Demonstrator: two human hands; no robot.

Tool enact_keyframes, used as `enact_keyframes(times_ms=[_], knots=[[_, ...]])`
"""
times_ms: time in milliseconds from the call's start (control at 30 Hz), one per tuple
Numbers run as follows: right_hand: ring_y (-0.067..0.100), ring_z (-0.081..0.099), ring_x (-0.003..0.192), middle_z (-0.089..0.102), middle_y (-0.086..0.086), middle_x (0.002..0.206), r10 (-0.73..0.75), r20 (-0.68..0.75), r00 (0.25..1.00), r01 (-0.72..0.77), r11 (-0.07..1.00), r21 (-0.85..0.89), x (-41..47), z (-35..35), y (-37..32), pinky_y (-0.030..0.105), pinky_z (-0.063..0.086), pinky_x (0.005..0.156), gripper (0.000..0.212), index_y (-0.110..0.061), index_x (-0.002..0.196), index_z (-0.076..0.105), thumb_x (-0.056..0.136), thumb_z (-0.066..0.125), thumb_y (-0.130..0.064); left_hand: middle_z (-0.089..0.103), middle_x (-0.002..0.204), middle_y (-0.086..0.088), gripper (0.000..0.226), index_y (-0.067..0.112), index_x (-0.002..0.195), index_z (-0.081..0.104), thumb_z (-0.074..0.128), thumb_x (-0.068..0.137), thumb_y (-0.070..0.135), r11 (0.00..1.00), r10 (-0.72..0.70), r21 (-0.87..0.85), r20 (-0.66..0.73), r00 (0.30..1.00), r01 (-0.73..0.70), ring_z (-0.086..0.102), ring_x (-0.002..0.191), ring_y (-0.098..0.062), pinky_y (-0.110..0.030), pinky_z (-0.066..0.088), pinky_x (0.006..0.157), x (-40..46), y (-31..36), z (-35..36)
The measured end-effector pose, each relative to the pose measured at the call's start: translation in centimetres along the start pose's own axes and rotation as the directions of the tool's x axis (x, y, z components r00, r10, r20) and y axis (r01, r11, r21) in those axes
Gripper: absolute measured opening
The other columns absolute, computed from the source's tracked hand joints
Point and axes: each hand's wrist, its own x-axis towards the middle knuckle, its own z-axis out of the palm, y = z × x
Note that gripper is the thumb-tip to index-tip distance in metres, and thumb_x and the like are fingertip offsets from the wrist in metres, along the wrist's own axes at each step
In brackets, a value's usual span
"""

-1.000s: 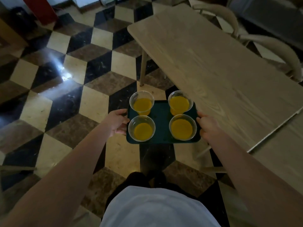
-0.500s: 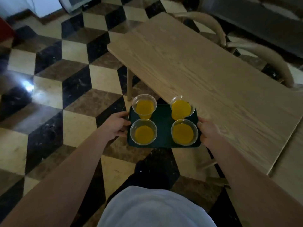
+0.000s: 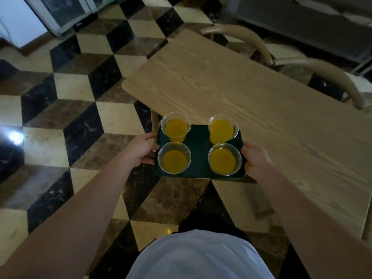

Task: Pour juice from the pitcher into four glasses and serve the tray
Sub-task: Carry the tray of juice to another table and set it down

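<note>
Checkered floor (image 3: 66, 141); wooden worktop (image 3: 251, 101) bare. Tray (image 3: 198, 135), dark green, stiff, at worktop's near corner, four juice glasses (image 3: 174, 158): slosh-prone, keep level. Left hand (image 3: 141, 150), right hand (image 3: 256, 160): fingers clasp its side edges.

Dark green tray (image 3: 198, 150) gripped at its short edges by left hand (image 3: 141, 151) and right hand (image 3: 256, 162), carrying four juice-filled glasses (image 3: 174, 161), held partly over wooden surface (image 3: 251, 101) near its corner, above checkered floor (image 3: 80, 121).
</note>
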Motion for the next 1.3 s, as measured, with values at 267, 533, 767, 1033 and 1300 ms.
enact_keyframes(times_ms=[267,533,767,1033,1300], knots=[[0.023,0.077,0.085,0.076,0.007,0.107,-0.007,-0.039,0.999,0.009,0.999,0.052,4.1,2.6,-3.8,0.037,0.06,0.065,0.044,-0.017,0.135,0.067,0.101,0.047,0.004,0.076,0.098,-0.009,0.052,0.028,0.137,0.055,0.06,0.091,0.005,0.999,0.022,0.035,0.01,1.0,-0.022,0.075,0.087,-0.031,-0.052,0.063,0.071,6.1,5.0,0.0],[0.021,0.076,0.08,0.076,0.003,0.097,-0.041,-0.104,0.994,0.05,0.996,0.08,7.6,2.6,-8.0,0.035,0.06,0.062,0.045,-0.019,0.134,0.067,0.101,0.047,0.004,0.075,0.102,-0.015,0.048,0.026,0.137,0.055,0.059,0.094,0.005,0.987,0.066,0.137,0.109,0.992,-0.081,0.073,0.089,-0.034,-0.046,0.061,0.072,11.6,12.5,2.5],[0.011,0.074,0.056,0.077,-0.003,0.068,-0.017,-0.241,0.97,0.06,0.983,0.175,8.9,1.5,-11.1,0.025,0.055,0.044,0.044,-0.015,0.13,0.069,0.098,0.048,0.008,0.074,0.102,-0.016,0.049,0.028,0.135,0.053,0.06,0.094,0.002,0.982,0.036,0.176,0.197,0.98,-0.072,0.072,0.086,-0.03,-0.044,0.058,0.067,16.0,18.5,5.3],[0.015,0.077,0.067,0.075,0.002,0.092,0.044,-0.355,0.934,0.058,0.961,0.27,10.3,1.2,-11.9,0.031,0.06,0.055,0.045,-0.017,0.132,0.069,0.1,0.047,0.006,0.073,0.105,-0.018,0.058,0.021,0.146,0.046,0.057,0.094,-0.002,0.955,0.024,0.27,0.333,0.942,-0.12,0.073,0.085,-0.032,-0.037,0.058,0.054,20.2,23.7,8.0],[0.013,0.077,0.063,0.079,-0.001,0.077,0.092,-0.389,0.917,0.062,0.928,0.367,11.4,-0.2,-11.5,0.029,0.058,0.051,0.042,-0.016,0.126,0.07,0.1,0.045,0.006,0.072,0.092,-0.015,0.057,0.021,0.143,0.05,0.057,0.093,-0.005,0.932,0.032,0.33,0.332,0.943,-0.148,0.07,0.076,-0.028,-0.038,0.056,0.058,21.7,25.8,11.4]])
